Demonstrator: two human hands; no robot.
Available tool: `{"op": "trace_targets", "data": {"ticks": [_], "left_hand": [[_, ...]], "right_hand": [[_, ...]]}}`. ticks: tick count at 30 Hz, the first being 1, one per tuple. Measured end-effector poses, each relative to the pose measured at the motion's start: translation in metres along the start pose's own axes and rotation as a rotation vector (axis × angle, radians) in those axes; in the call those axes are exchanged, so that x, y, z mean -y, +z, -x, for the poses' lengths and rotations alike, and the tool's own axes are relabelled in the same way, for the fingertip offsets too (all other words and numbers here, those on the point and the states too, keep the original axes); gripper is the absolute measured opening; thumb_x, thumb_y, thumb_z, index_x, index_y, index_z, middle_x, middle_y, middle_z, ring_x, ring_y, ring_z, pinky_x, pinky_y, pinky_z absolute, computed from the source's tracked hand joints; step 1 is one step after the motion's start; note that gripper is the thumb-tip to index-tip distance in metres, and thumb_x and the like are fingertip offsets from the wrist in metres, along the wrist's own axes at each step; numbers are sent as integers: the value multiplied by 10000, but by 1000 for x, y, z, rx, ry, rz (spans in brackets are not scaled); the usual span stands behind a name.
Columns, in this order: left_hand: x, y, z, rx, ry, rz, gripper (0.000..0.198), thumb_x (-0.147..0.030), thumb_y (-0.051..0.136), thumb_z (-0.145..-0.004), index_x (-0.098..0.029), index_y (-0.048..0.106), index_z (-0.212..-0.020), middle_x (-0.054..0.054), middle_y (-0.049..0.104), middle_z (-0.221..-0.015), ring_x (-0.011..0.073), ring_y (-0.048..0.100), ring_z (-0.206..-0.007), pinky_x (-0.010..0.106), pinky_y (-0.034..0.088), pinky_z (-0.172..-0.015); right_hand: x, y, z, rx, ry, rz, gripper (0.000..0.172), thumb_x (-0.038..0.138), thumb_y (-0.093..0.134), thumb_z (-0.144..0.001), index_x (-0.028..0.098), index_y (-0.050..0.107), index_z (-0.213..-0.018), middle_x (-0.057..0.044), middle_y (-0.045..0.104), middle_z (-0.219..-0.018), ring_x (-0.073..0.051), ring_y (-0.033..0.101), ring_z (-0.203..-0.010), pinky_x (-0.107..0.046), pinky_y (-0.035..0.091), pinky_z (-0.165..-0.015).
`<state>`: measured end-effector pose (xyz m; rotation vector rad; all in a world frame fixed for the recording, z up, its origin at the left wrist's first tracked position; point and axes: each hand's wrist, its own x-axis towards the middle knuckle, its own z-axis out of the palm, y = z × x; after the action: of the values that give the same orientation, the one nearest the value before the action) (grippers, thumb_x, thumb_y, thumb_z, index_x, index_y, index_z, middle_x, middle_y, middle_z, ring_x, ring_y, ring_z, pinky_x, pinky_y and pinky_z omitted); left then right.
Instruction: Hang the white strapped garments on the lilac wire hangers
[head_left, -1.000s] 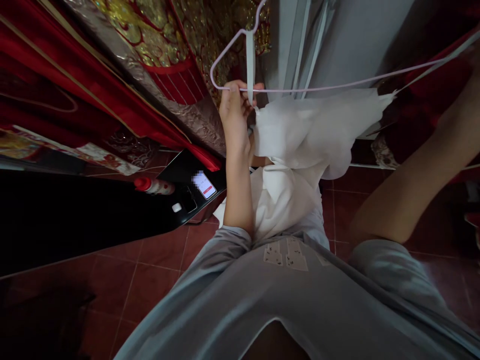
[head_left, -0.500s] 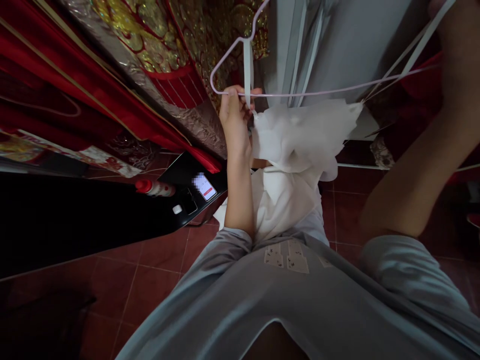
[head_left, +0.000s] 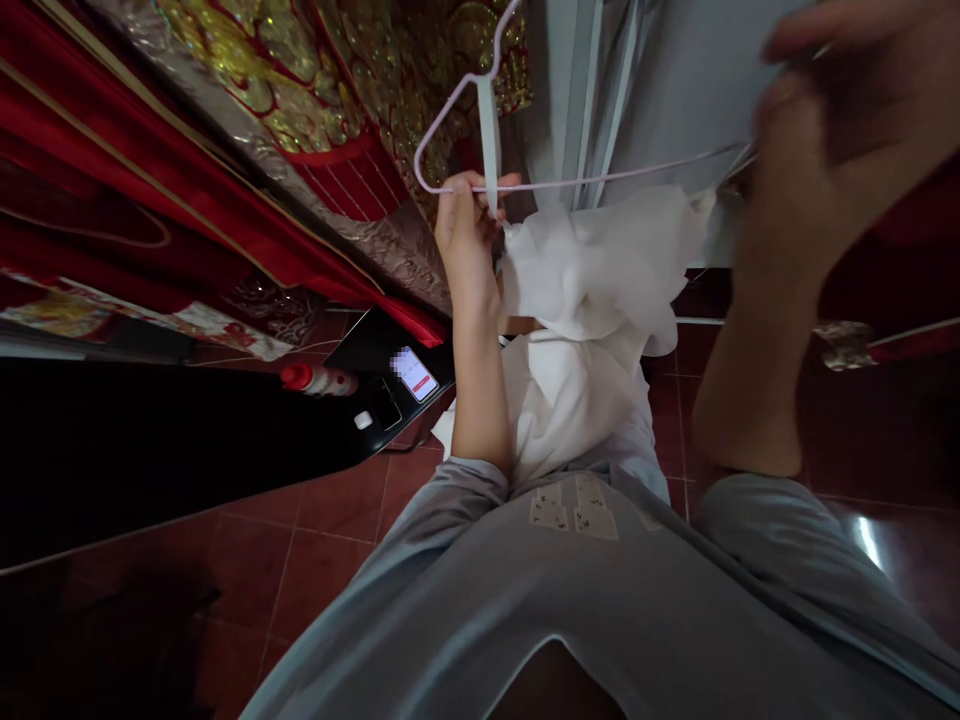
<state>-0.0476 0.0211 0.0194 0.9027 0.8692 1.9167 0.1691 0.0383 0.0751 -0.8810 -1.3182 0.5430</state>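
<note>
My left hand (head_left: 466, 215) is closed around the lower bar of a thin pink clothes hanger (head_left: 444, 98), near its left end. A white strap (head_left: 489, 135) loops over the hanger's shoulder and runs down to my left fingers. Below the bar hangs a white garment (head_left: 589, 280) with gathered, sheer fabric on top and heavier cloth underneath. My right hand (head_left: 847, 120) is raised at the upper right, by the hanger's right end, which it partly hides. Its fingers are dark and smeared by motion, so I cannot make out what they hold.
Red and gold sequined garments (head_left: 322, 100) hang at the upper left. On a black table (head_left: 247, 430) are a lit phone (head_left: 416, 375), a dark phone-like device (head_left: 386, 403), a small white case (head_left: 363, 421) and a red-capped bottle (head_left: 319, 379). Red tiles (head_left: 330, 490) cover the floor.
My right hand has moved left and inward from the upper right edge. The taut white strap seen beside it before is now out of sight. My left hand keeps its grip on the hanger.
</note>
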Motion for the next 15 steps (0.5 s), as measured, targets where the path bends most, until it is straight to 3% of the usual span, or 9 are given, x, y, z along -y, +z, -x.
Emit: {"op": "trace_targets", "data": {"ticks": [2, 5, 10, 15], "left_hand": [[1, -1, 1, 19, 8, -5, 324, -204, 331, -1102, -255, 510, -837, 23, 712, -892, 213, 629, -745, 330, 475, -726], [4, -3, 2, 15, 18, -22, 319, -234, 359, -1097, -273, 534, -834, 7, 719, -907, 231, 629, -808, 361, 467, -795], [11, -2, 7, 9, 80, -150, 387, -230, 329, -1106, -281, 652, -900, 10, 722, -890, 238, 633, -954, 374, 449, -908], [3, -6, 13, 15, 67, -304, 335, -180, 465, -1067, -249, 702, -840, 27, 703, -919, 259, 599, -1068, 386, 427, -946]], "right_hand": [[-9, 11, 19, 189, -189, 183, 334, 37, 611, -796, 212, 705, -1064, 19, 651, -1047, -45, 577, -763, -192, 472, -700], [-27, 26, 38, 295, -106, 335, 337, 102, 664, -768, 265, 659, -1062, 3, 602, -1047, -29, 408, -576, -221, 383, -537], [-40, 42, 54, 162, -86, 317, 229, 209, 615, -811, 291, 616, -1025, -21, 533, -1049, -86, 419, -658, -251, 337, -518], [-35, 54, 65, 208, -1, 307, 267, 377, 582, -863, 301, 572, -1119, -46, 524, -1162, -138, 503, -811, -285, 402, -576]]}}
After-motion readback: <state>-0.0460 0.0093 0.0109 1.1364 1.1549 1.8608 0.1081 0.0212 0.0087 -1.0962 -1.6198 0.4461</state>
